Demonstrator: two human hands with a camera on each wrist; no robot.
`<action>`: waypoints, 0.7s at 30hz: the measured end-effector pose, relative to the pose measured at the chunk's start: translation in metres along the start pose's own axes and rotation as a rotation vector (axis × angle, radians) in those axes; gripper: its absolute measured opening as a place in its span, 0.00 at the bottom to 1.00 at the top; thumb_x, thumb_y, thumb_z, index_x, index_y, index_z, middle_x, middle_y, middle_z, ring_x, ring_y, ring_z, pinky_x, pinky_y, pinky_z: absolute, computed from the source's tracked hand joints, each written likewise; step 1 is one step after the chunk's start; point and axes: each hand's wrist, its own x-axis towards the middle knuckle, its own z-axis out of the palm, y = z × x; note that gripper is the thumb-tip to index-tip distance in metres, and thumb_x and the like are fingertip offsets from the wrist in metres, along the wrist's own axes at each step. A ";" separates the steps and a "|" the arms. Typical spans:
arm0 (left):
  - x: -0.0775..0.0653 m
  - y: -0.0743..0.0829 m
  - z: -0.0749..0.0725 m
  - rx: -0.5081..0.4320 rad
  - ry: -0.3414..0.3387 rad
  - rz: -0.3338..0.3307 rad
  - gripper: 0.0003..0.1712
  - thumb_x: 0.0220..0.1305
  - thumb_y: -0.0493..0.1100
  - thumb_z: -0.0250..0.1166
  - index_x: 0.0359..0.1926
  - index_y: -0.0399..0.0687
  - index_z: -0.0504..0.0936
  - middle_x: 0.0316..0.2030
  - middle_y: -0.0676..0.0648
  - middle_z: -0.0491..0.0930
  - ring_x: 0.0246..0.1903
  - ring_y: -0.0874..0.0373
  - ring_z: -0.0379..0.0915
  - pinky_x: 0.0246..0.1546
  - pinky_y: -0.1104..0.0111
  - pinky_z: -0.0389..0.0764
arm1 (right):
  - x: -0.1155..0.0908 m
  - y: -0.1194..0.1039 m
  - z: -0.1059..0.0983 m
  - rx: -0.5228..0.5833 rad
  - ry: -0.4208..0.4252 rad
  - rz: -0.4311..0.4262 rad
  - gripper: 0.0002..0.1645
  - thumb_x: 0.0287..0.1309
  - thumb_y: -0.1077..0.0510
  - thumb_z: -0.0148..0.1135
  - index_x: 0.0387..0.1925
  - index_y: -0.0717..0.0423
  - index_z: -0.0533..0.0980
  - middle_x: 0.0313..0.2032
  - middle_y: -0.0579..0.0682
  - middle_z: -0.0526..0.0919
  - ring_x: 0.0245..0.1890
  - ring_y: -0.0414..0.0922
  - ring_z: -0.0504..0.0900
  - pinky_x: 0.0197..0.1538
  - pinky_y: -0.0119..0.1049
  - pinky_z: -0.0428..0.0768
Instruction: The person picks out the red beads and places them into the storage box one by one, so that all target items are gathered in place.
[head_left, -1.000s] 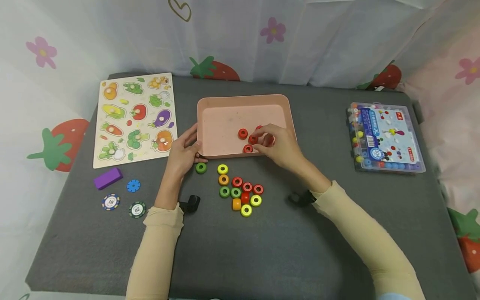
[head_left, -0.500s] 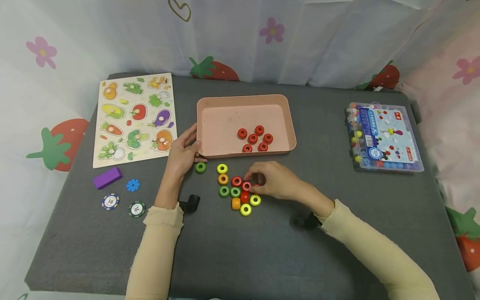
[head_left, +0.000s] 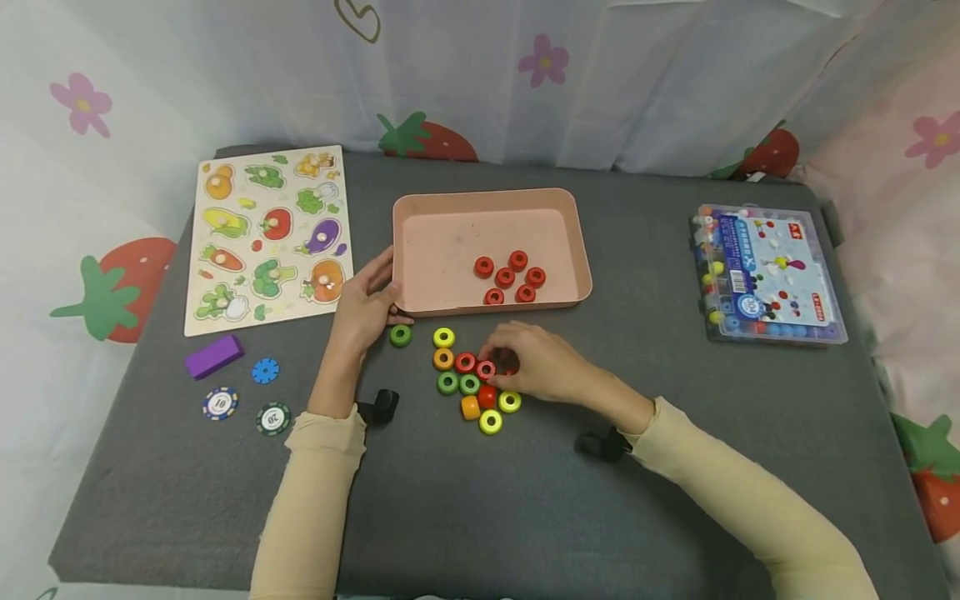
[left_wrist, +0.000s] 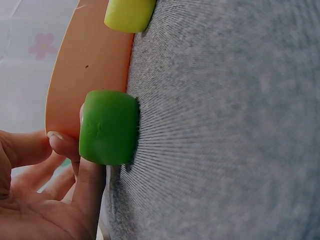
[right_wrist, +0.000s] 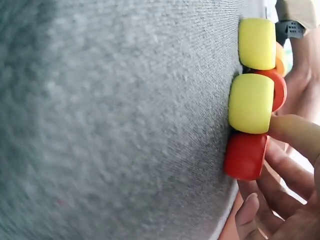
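My left hand (head_left: 363,304) grips the left front corner of a pink tray (head_left: 438,250), thumb against its wall in the left wrist view. Several red beads lie in the tray's front right part. In front of the tray my right hand (head_left: 543,364) pinches a red ring bead (head_left: 480,371) between thumb and index finger. Another red bead (head_left: 465,362) sits just left of it, and one more is partly hidden under the fingers. Yellow beads (right_wrist: 251,102), green beads (head_left: 447,383) and orange beads (head_left: 470,407) cluster around. A lone green bead (left_wrist: 110,127) stands near my left hand.
A vegetable puzzle board (head_left: 270,237) lies at the back left. Before it are a purple block (head_left: 214,357), a blue gear-edged disc (head_left: 265,371) and two poker chips (head_left: 221,403). A clear bead box (head_left: 768,275) sits at the far right.
My right hand came out of the tray, leaving a red bead there, and reached the cluster in front. It has shifted red beads slightly left. The left hand stays put.
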 end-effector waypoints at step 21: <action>0.000 -0.001 -0.001 0.000 0.001 0.000 0.32 0.75 0.35 0.54 0.76 0.56 0.62 0.71 0.44 0.68 0.29 0.55 0.81 0.33 0.59 0.90 | 0.065 0.015 -0.034 0.164 0.281 0.120 0.17 0.58 0.60 0.72 0.50 0.55 0.84 0.36 0.49 0.84 0.34 0.46 0.76 0.36 0.35 0.75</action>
